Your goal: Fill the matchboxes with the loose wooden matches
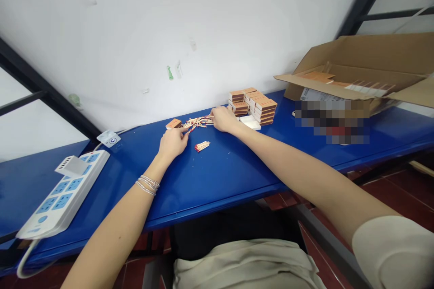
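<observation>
A loose pile of red-tipped matches lies on the blue table toward the wall. At its left edge is my left hand, with thumb and forefinger pinched together at a match. My right hand reaches over the pile's right end, its fingers curled down; the fingertips and whatever they hold are hidden. A small neat bundle of matches lies apart, in front of the pile. Just beyond my left fingers sits one orange-brown matchbox. Beside my right wrist lies a white open matchbox tray.
Several matchboxes are stacked behind the white tray. On the right stands an open cardboard box with matchboxes inside, a blurred patch before it. A white power strip with a plugged-in adapter lies left. The wall borders the table's back.
</observation>
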Motion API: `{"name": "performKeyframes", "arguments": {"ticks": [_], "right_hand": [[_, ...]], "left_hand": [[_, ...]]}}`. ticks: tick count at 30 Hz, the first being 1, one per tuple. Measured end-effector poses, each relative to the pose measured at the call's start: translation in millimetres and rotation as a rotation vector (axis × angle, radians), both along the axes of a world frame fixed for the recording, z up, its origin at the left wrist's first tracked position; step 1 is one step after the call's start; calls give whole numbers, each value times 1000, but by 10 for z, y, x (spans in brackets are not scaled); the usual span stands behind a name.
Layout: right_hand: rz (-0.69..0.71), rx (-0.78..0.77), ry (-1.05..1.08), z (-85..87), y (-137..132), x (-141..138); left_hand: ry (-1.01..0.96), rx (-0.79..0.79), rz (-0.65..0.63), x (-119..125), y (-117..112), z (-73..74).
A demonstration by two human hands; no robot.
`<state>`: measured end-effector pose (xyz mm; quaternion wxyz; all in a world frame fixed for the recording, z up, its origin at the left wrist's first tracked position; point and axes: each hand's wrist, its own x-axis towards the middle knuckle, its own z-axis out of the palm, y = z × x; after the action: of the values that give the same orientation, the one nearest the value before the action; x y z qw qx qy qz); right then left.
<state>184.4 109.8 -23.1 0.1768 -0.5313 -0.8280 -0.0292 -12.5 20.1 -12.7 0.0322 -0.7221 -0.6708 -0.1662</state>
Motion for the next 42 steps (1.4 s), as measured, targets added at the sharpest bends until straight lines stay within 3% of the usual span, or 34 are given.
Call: {"name": "performKeyframes", "arguments": {"ticks": [4,11,17,19,29,35,42], "right_hand": [[-4,-61,164,53,2,19],[232,-131,391,158,-282,-125],[383,-40,405,126,-460,-280],[408,-27,404,102,-470,-299],[533,37,506,77,-477,-287],[488,-60,667,70,-470,-283],[415,-75,639,74,-429,-247]], "left_hand": [[-191,40,-18,29,-4,-6],[-1034,-193,-120,147,-18,-61],[-1425,-313,-267,228,-74,-34],[-1515,-309,-261,256,-91,-19],[-1619,-258,-128,244,-84,7],[-1604,-218,-146,211,-49,-13],[-1599,-205,-149,201,-37,-20]]}}
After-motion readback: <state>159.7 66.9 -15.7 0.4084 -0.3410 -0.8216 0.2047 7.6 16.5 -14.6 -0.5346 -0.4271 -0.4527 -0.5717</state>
